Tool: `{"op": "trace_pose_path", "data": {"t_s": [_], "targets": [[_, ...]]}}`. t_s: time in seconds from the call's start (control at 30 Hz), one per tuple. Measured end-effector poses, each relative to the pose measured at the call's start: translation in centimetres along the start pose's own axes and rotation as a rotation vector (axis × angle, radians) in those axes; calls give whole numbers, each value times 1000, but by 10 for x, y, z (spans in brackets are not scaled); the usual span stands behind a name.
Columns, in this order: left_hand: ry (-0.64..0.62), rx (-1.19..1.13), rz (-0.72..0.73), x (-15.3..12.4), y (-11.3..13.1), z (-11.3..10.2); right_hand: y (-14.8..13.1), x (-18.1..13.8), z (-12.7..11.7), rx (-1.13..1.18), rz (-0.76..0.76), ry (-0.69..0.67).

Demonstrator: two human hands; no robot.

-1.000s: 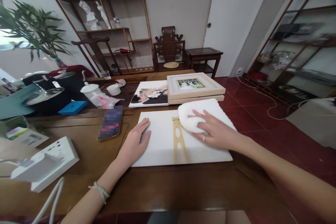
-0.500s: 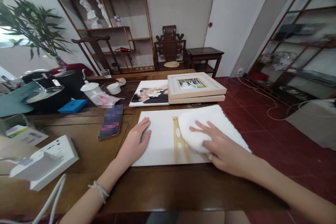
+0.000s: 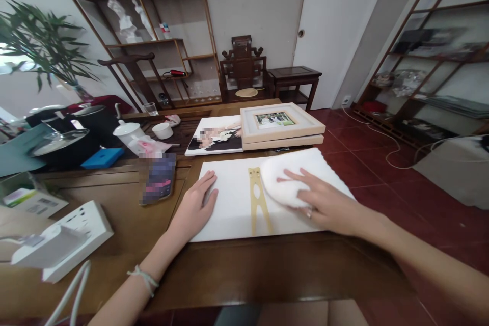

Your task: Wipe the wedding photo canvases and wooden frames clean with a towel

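A flat white panel (image 3: 229, 209) lies on the dark wooden table in front of me, with a tan forked stand (image 3: 258, 204) on its upper face. My left hand (image 3: 196, 206) rests flat on the panel's left edge, its fingers stretched out and holding nothing. Just right of the stand, my right hand (image 3: 324, 204) presses a white fluffy cloth (image 3: 280, 194) against the panel. Two of its fingers reach over the cloth and the others curl in at its edge. The cloth hides part of the panel beneath it.
Behind the panel are stacked wooden picture frames (image 3: 282, 137) and a photo panel (image 3: 225, 143). At left are a phone (image 3: 158, 178), a white power strip (image 3: 93, 237), a blue box (image 3: 102, 158), a white teapot (image 3: 128, 132) and a small cup (image 3: 162, 131).
The cloth under my right hand has shifted slightly up the panel, baring more of the stand's right side. My left hand stays on the left edge. The whole view has moved slightly.
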State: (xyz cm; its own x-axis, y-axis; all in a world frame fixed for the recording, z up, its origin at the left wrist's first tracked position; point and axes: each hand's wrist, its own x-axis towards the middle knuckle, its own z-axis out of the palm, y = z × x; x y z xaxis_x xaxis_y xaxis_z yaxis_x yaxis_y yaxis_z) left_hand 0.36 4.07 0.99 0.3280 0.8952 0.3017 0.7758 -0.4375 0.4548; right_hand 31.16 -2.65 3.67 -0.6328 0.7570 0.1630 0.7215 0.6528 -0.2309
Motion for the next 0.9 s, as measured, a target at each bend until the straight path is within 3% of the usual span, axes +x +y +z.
{"op": "trace_pose_path", "data": {"t_s": [0.17, 0.3, 0.5, 0.7, 0.9], "targets": [[0, -17, 8, 0, -1, -1, 49, 31, 1, -31, 114, 104], [2, -17, 4, 0, -1, 0, 59, 39, 5, -63, 141, 129], [2, -13, 12, 0, -1, 1, 17, 13, 11, -70, 96, 155], [-9, 4, 1, 0, 0, 2, -48, -39, 11, -49, -24, 3], [-8, 17, 5, 0, 0, 3, -62, -43, 7, 17, -52, -127]]}}
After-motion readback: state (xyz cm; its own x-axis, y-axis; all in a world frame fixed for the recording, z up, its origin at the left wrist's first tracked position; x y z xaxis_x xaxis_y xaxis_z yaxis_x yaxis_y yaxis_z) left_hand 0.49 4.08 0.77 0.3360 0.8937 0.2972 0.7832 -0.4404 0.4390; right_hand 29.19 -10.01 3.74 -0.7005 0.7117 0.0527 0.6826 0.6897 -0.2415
